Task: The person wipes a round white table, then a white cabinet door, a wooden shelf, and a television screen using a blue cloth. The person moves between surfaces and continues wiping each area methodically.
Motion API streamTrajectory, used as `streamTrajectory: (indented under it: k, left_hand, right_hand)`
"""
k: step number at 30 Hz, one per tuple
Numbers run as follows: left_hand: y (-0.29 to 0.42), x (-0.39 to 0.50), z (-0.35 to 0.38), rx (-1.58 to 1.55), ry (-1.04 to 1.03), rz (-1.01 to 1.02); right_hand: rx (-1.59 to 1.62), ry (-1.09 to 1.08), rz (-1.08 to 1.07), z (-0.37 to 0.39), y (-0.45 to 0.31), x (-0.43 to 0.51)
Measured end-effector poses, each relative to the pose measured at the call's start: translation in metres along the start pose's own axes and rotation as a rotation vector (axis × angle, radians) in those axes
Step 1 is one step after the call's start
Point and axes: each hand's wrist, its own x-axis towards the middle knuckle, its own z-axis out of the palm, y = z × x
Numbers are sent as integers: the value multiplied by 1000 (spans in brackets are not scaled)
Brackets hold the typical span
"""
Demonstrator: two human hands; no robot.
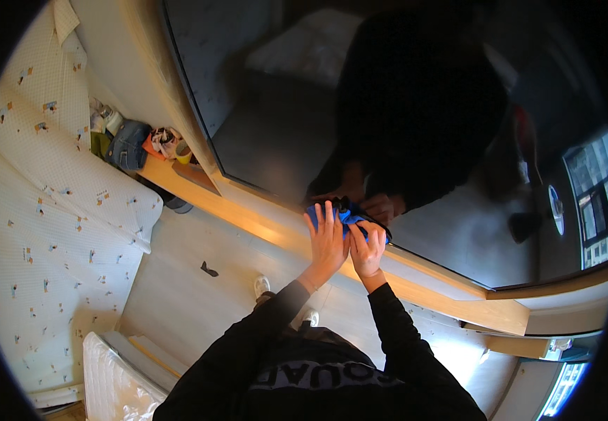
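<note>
Near the middle of the head view, my left hand (328, 242) presses with spread fingers on a bunched blue cloth (350, 217) with a dark edge. Beside it, my right hand (368, 250) has bent fingers on the cloth's right part. The cloth lies against the lower edge of a large glossy black screen (283, 131), which mirrors my arms and the room. Just below the screen runs a light wooden ledge (283, 237). What lies under the cloth is hidden by my hands.
Folded jeans (129, 144), other clothes and a yellow tape roll (183, 151) sit on the ledge's left end. A patterned white sheet (62, 210) covers something at left. A small dark item (209, 269) lies on the floor near my shoes. A plastic-wrapped mattress (120, 384) stands lower left.
</note>
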Motion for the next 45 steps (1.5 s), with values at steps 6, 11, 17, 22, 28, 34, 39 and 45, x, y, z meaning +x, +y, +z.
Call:
streamTrajectory:
  k: [6, 11, 17, 22, 28, 34, 39, 45]
  left_hand:
    - [-10, 95, -30, -11, 196, 0]
    - [-10, 190, -65, -76, 426, 252]
    - [-40, 150, -39, 3, 209, 442]
    - [-70, 124, -27, 107, 265, 458]
    - [-32, 265, -107, -88, 404, 429]
    - [-29, 314, -150, -52, 447, 448]
    - [-63, 262, -127, 58, 476, 522]
    - [-68, 319, -162, -18, 372, 459]
  right_hand:
    - [-105, 251, -90, -9, -3, 89]
    - [-269, 501, -39, -25, -10, 175]
    - [-247, 446, -42, -2, -13, 127]
    - [-241, 315, -157, 12, -17, 111]
    - [-364, 440, -63, -28, -28, 244]
    - [-383, 535, -38, -36, -46, 305]
    - [-386, 488, -68, 9, -66, 248]
    - [-389, 459, -18, -5, -68, 308]
